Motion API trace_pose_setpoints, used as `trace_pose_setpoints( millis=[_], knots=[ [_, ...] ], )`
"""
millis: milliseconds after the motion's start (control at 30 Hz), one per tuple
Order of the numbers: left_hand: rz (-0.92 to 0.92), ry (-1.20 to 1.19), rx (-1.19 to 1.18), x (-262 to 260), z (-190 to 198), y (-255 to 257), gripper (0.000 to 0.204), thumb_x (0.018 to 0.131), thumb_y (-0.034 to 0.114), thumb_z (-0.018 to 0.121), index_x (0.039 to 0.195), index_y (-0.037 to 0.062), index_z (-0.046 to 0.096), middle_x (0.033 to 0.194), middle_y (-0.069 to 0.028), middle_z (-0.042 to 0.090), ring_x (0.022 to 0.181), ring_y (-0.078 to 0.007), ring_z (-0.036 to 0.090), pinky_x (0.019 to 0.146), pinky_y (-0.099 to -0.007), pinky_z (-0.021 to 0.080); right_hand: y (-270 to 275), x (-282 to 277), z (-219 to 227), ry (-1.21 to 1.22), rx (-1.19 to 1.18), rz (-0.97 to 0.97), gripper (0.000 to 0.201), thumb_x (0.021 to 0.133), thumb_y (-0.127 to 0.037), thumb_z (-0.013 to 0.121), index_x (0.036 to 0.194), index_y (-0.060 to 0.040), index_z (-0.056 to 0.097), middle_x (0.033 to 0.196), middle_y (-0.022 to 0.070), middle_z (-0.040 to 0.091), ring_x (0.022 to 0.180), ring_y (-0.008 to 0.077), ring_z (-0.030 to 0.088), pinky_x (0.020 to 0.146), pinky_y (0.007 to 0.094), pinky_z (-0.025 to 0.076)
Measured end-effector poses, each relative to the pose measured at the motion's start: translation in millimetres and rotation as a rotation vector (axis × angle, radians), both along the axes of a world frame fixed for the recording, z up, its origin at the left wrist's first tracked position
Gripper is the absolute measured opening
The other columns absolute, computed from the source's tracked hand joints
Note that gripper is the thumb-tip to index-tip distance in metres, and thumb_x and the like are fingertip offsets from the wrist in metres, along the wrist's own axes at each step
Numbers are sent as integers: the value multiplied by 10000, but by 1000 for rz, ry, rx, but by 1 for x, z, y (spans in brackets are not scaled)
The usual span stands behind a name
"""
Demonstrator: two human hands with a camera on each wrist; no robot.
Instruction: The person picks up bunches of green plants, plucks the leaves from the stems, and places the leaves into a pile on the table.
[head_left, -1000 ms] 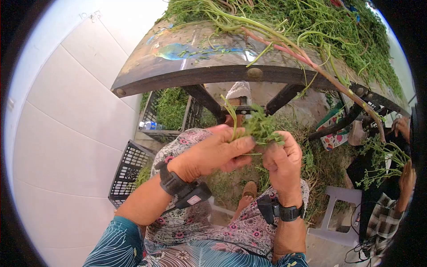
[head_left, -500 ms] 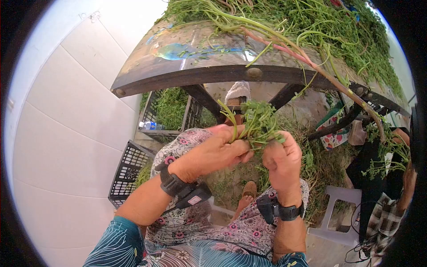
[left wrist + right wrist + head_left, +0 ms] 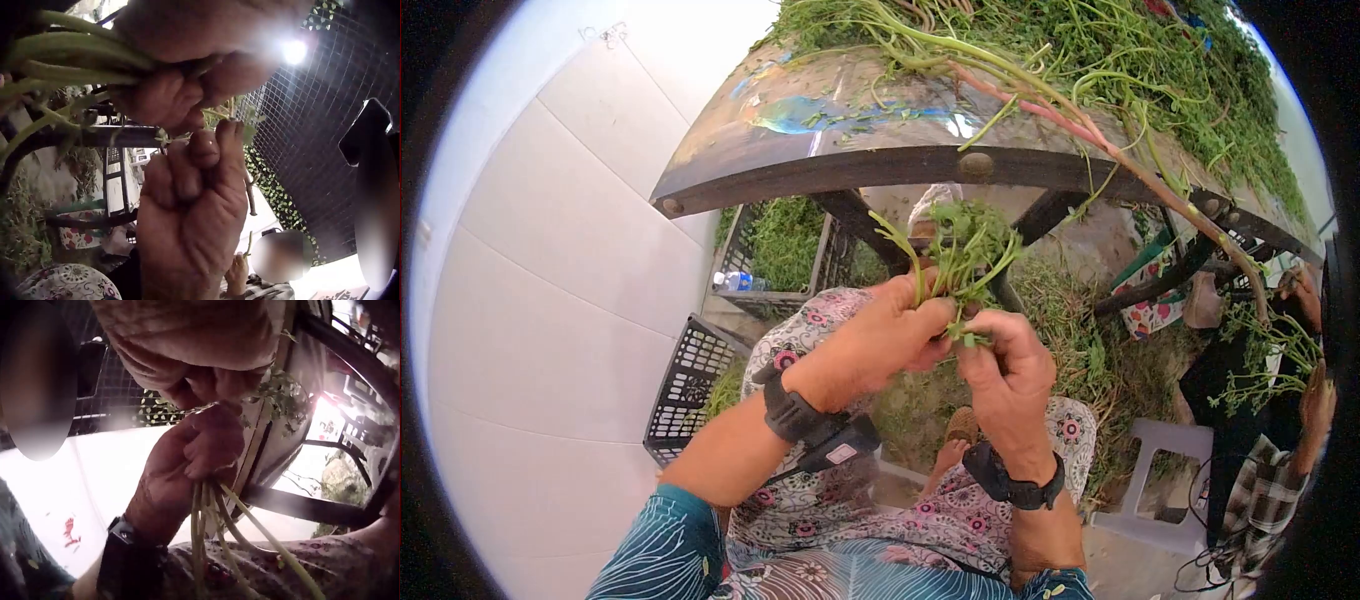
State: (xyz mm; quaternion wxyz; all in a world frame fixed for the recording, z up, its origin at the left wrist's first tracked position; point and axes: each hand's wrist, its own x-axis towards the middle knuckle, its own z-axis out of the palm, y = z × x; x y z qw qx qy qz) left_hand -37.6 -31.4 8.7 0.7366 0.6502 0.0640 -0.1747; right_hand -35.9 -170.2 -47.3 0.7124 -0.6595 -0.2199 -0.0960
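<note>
My left hand (image 3: 895, 320) grips a small bunch of leafy green stems (image 3: 978, 245) above my lap, thumb lying across them. Leaves fan out beyond the fist, and the bare lengths of the stems (image 3: 215, 515) come out below it in the right wrist view. Right up against the bunch, my right hand (image 3: 1012, 375) has thumb and index finger pinching a leafy sprig (image 3: 970, 335). From the left wrist camera, the right hand's other fingers (image 3: 184, 178) are curled into the palm, and a bit of leaf shows at its fingertips.
A table (image 3: 820, 175) ahead carries a heap of greens (image 3: 1180, 80), with one long stem (image 3: 1140, 170) over its edge. Crates (image 3: 695, 385) stand at the left, one with a bottle (image 3: 735, 282). At right are a plastic stool (image 3: 1165, 470) and another person's hand (image 3: 1315, 410) holding greens.
My right hand has moved left and slightly down to meet the left hand. The bunch has tipped a little leftward, its leaves now standing more upright. The other person's hand at right has shifted.
</note>
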Motion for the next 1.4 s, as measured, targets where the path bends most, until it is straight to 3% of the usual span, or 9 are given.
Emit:
trace_pose_setpoints(
  millis=[167, 333, 567, 800, 967, 1100, 1200, 1267, 1400],
  knots=[
    [-159, -132, 94, -1, -10, 1, 254, 846, 131, 435, 1080, 82, 520, 685, 57, 476, 495, -20, 357, 423, -180, 271, -16, 17, -2, 562, 519, 254, 137, 876, -160, 528, 955, -55, 488, 792, -11, 544, 563, 10, 391, 480, 152, 312],
    [-87, -30, 113, 0, -1, 3, 236, 847, 142, 435, 1060, 83, 519, 647, 66, 448, 496, -20, 346, 424, -176, 256, -5, 11, 2, -54, 58, -15, 120, 874, -121, 515, 960, -46, 481, 859, 20, 568, 595, 25, 433, 493, 152, 344],
    [-179, -80, 67, -5, 0, -4, 239, 849, 137, 455, 1079, 85, 497, 712, 68, 472, 542, -10, 378, 456, -161, 290, -10, 2, 15, 467, 471, 143, 166, 896, -160, 486, 1019, -58, 441, 826, 29, 571, 558, 26, 414, 466, 156, 326],
    [-342, -178, 170, -5, -11, 4, 305, 852, 124, 487, 1150, 80, 439, 897, 68, 492, 669, -9, 419, 540, -173, 353, -17, 7, 16, 583, 502, 303, 170, 893, -171, 480, 1005, -45, 462, 735, 2, 517, 527, 23, 382, 441, 156, 292],
    [-127, -54, 77, -4, 6, 2, 208, 852, 115, 441, 1046, 63, 496, 739, 50, 471, 608, -24, 411, 501, -183, 334, -24, 11, 9, 667, 459, 453, 154, 860, -138, 490, 986, -53, 470, 719, -14, 469, 550, 30, 389, 431, 162, 292],
    [-68, -58, 94, -3, 10, 0, 159, 854, 124, 437, 973, 57, 520, 678, 43, 454, 590, -36, 410, 500, -186, 336, -24, 12, 14, 642, 559, 340, 152, 823, -118, 492, 966, -75, 463, 719, 8, 454, 575, 81, 406, 418, 165, 279],
    [-199, -180, 257, -2, -10, 5, 332, 871, 141, 453, 1200, 102, 475, 819, 72, 528, 588, 0, 391, 479, -152, 304, -31, 17, 10, 701, 820, 453, 153, 810, -119, 481, 958, -88, 458, 722, 28, 461, 595, 124, 443, 416, 167, 276],
    [-205, -113, 147, -1, -12, 3, 337, 870, 138, 456, 1205, 101, 471, 813, 77, 525, 594, 3, 393, 485, -149, 311, -34, 18, 5, 700, 911, 518, 156, 807, -119, 467, 960, -93, 456, 716, 38, 468, 593, 146, 459, 416, 168, 275],
    [-202, -57, 96, -2, -11, 2, 343, 868, 133, 462, 1209, 97, 463, 829, 91, 511, 614, 5, 402, 504, -142, 328, -34, 17, 7, 708, 714, 372, 147, 805, -102, 449, 948, -82, 476, 719, 40, 497, 546, 119, 428, 416, 172, 273]
  ],
)
